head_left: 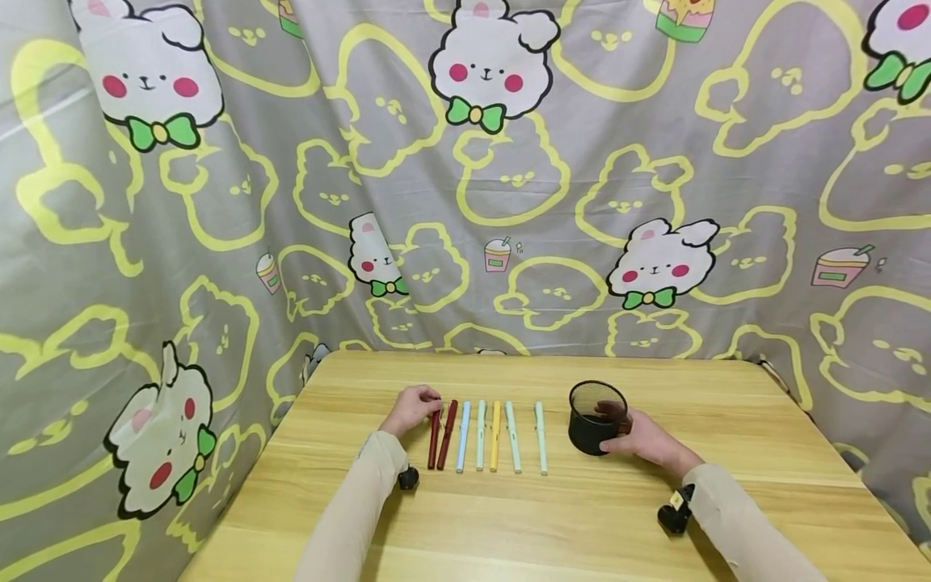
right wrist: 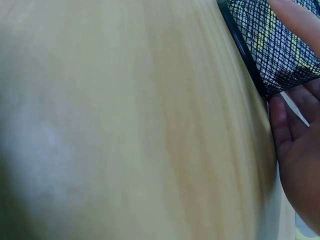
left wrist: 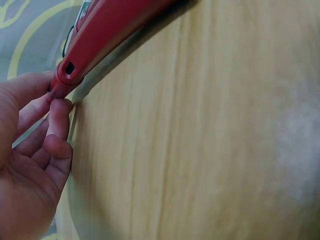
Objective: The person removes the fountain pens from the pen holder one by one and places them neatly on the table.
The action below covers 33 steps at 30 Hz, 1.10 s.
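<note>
My left hand (head_left: 413, 411) pinches the far end of the leftmost dark red pen (head_left: 433, 446). Up close in the left wrist view, thumb and fingertips meet at the end of this red pen (left wrist: 107, 37); whether it is slightly raised I cannot tell. A second dark red pen (head_left: 448, 436) lies just to its right. Off to the right, my right hand (head_left: 650, 440) grips a round black mesh pen holder (head_left: 591, 432) from its right side. The right wrist view has the mesh wall (right wrist: 275, 42) between thumb and fingers. The holder stands upright with no pens visible inside.
Right of the red pens lie a light blue pen (head_left: 462, 436), a yellow pen (head_left: 496, 436) and pale green pens (head_left: 541, 438), roughly parallel. All are on a wooden table (head_left: 524, 525). A patterned curtain (head_left: 451, 186) hangs behind and at the left.
</note>
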### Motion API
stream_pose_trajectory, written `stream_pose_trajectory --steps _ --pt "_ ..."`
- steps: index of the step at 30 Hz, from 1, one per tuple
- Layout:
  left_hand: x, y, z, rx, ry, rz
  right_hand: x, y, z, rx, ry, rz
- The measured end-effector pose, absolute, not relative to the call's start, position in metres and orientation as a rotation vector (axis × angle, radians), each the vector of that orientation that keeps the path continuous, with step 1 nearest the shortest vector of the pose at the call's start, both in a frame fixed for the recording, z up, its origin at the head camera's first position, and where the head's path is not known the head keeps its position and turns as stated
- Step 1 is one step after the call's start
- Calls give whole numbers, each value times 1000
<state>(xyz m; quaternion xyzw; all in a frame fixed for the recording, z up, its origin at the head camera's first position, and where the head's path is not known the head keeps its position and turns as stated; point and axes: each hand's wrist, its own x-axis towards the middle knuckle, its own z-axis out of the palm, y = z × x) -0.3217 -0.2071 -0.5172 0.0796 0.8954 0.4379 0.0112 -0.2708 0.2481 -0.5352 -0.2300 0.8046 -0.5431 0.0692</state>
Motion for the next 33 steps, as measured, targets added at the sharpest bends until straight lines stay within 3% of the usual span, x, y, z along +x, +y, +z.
stream_pose_trajectory --steps 16,33 --pt "-324 -209 -520 331 2831 1262 -269 244 -533 -696 2436 -1610" --pt "-318 -209 -514 227 2824 1300 -270 243 -532 -673 2438 -1641"
